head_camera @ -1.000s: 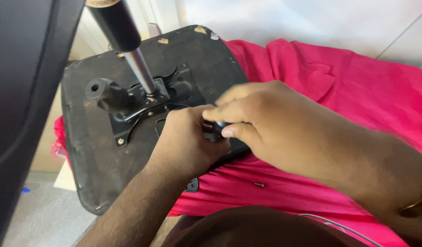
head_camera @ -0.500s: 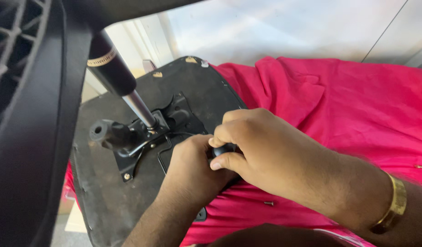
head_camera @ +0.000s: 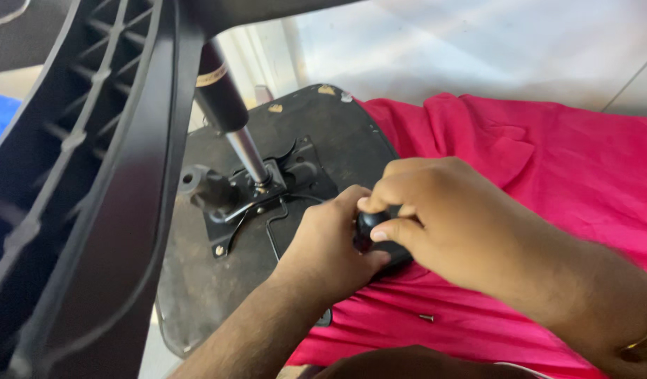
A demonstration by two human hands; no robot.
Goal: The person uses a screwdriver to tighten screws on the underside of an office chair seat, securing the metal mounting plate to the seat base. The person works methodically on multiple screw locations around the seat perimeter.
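Both hands meet at a black knob by the seat base's right edge: right hand pinches it, left hand closes beneath. Mechanism plate looks bolted on; a loose screw lies on the pink cloth, so fastening seems unfinished

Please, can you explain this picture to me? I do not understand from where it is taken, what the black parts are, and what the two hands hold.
The camera sits on a person's head and looks down at that person's own hands. An office chair seat lies upside down, partly on a pink cloth. A metal plate mechanism is fixed to its underside, and the gas cylinder rises from it. The big ribbed black part at the left is very near the camera. The left hand and right hand together grip a small black knob. A small screw lies on the cloth.
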